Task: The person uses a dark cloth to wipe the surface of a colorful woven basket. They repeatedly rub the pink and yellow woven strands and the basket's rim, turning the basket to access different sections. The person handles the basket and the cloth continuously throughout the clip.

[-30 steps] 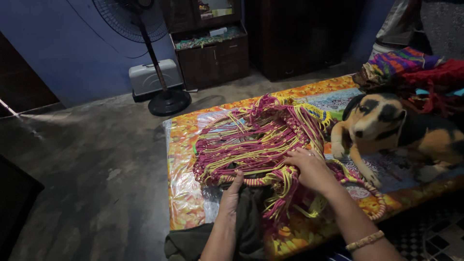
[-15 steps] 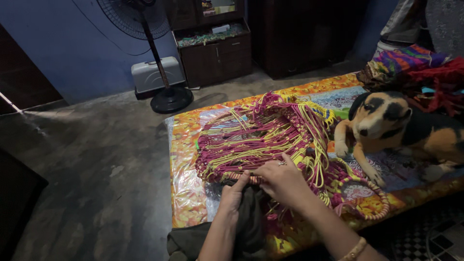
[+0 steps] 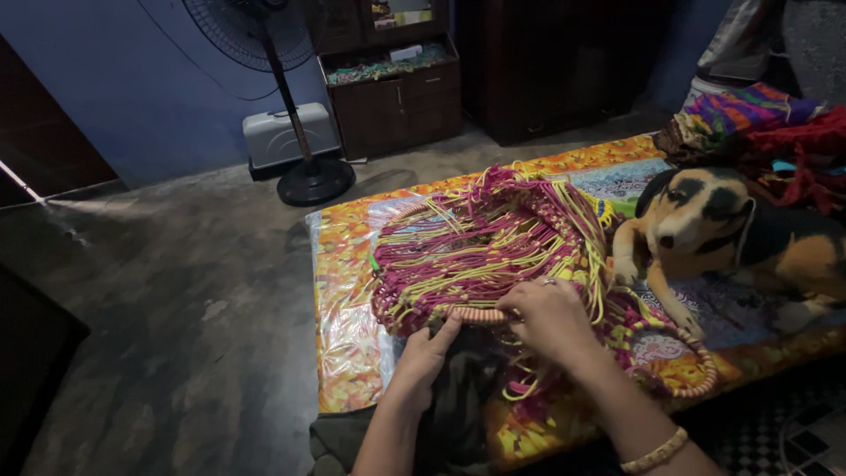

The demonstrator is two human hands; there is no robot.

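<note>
Both the left hand (image 3: pixel 430 345) and right hand (image 3: pixel 548 316) pinch the pale ring (image 3: pixel 480 315) of the corded web (image 3: pixel 480 242). Most cords look knotted; loose ends trail near the dog (image 3: pixel 731 231).

This is a room in a home, dimly lit. A pedestal fan (image 3: pixel 280 88) stands on the bare concrete floor (image 3: pixel 159 291) against a blue wall (image 3: pixel 115 79), with a dark wooden cabinet (image 3: pixel 388 84) beside it (its open shelf crowded with small household things). A low bed (image 3: pixel 352 353) under a bright floral cover takes up the foreground, a dog (image 3: pixel 731 238) lies stretched out on it, and heaped colourful cloths (image 3: pixel 749 115) sit at its far end.
</note>
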